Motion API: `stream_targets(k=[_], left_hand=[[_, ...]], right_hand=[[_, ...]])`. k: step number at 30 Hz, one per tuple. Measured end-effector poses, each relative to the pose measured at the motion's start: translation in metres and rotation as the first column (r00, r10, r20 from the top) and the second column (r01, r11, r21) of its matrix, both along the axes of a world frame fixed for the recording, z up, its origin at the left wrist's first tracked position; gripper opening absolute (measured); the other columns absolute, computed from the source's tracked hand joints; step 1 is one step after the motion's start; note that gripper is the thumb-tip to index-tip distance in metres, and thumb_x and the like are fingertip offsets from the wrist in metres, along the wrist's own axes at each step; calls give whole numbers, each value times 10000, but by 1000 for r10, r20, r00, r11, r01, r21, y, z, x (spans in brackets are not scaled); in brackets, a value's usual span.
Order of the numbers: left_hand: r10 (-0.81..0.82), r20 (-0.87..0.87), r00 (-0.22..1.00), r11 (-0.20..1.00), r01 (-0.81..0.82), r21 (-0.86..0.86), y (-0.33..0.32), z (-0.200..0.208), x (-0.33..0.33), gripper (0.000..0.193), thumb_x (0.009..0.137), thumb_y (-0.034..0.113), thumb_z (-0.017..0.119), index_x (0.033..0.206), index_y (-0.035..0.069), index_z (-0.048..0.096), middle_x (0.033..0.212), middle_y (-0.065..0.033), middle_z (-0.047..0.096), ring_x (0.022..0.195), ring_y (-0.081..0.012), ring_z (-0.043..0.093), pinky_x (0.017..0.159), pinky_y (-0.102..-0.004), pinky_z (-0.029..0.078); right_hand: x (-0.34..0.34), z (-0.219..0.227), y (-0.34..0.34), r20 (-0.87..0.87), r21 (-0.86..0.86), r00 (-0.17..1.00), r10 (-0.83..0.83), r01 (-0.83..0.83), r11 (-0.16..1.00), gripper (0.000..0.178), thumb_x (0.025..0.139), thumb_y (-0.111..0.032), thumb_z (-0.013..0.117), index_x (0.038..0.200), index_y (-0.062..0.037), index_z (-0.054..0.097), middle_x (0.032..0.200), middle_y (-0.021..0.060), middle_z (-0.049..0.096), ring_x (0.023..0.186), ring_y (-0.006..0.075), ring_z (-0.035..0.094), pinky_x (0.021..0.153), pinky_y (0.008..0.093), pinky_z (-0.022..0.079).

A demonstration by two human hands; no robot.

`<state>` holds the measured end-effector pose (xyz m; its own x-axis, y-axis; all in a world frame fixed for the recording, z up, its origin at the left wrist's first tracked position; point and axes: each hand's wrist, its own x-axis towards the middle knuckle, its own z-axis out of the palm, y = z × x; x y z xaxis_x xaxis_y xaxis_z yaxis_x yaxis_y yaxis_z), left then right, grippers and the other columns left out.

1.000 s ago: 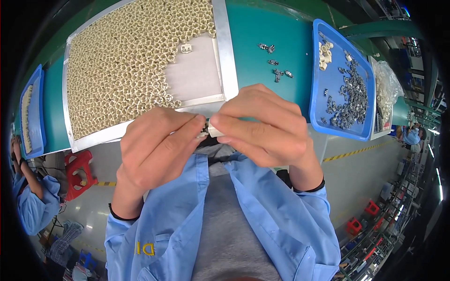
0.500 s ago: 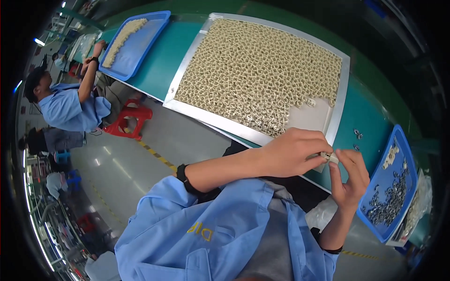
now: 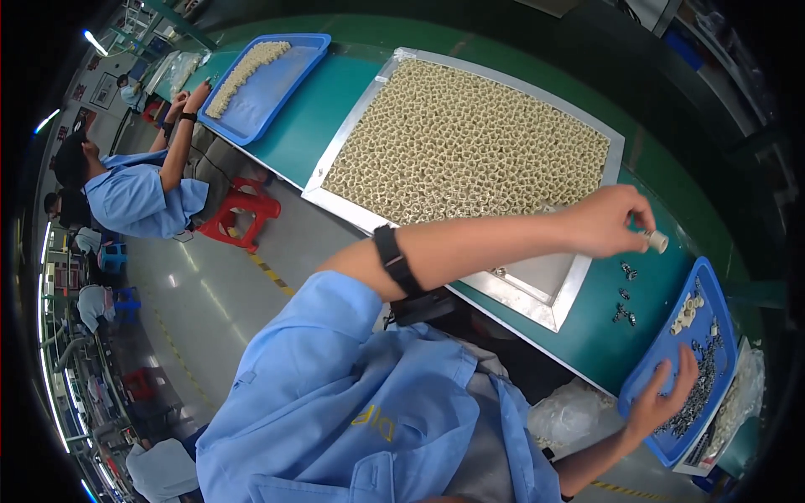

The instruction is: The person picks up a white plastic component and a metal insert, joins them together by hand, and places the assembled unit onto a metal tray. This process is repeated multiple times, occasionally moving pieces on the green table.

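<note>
My left hand [image 3: 605, 223] reaches over the right edge of a metal-framed tray [image 3: 573, 285]. Between its thumb and fingers is a small beige cylindrical part [image 3: 658, 242], held above the green table. Many similar beige parts [image 3: 470, 138] stand packed in the framed tray. My right hand [image 3: 665, 397] is over the near side of a blue tray [image 3: 631, 381], fingers spread, with nothing visible in them. Dark metal pieces [image 3: 708, 377] and a few beige parts [image 3: 689, 312] lie in that blue tray.
A few loose metal pieces [image 3: 627, 271] lie on the green table [image 3: 289, 126]. Farther left, a co-worker [image 3: 138, 197] works by another blue tray [image 3: 272, 88] holding beige parts. A red stool [image 3: 243, 214] stands below. Plastic bags [image 3: 570, 411] sit near the table's front edge.
My hands were together at a small beige part and have separated. The left moved right and away with a beige part; the right moved down to the blue tray and opened. The view has shifted.
</note>
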<state>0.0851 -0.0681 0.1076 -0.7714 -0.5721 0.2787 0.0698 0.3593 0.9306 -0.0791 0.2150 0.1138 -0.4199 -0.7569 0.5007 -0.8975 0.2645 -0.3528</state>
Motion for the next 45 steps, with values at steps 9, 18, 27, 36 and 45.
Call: stream_targets(k=[9,18,27,36,45], left_hand=[[173,413,894,950,-41,-310,-35,5,-176,220,793,231,737,948,76,753,981,-144,724,973,-300,697,920,-406,541],[130,341,931,940,-7,-341,-87,-66,-280,219,784,185,765,934,27,740,878,-134,722,831,-220,685,805,-357,532],[66,454,889,908,135,-396,-74,-70,-294,270,817,208,759,1005,19,713,900,-97,708,855,-190,666,815,-337,514],[15,335,942,957,84,-279,-79,-2,-207,204,914,90,621,1063,-34,683,879,-127,700,831,-173,649,769,-331,527],[83,483,872,703,292,-649,-27,25,62,178,876,108,643,1022,15,689,925,-126,631,902,-327,621,812,-440,495]], right_hand=[[-105,-55,125,-156,338,892,-424,451,826,430,947,-253,652,1272,28,631,1275,262,590,1196,415,552,1062,469,408],[-84,-37,79,-24,170,803,-595,590,790,187,811,-102,683,971,-13,717,1021,144,633,1003,338,587,914,423,465],[-85,-35,89,-14,172,826,-563,557,813,178,738,-81,636,892,-17,698,956,124,638,945,350,580,883,431,468],[-86,-46,96,5,247,879,-477,461,853,175,750,-33,629,911,-2,691,1000,146,649,994,353,597,919,430,467],[-91,-56,94,144,64,866,-479,475,878,128,922,-110,689,971,8,692,928,62,641,782,141,569,732,287,483]])
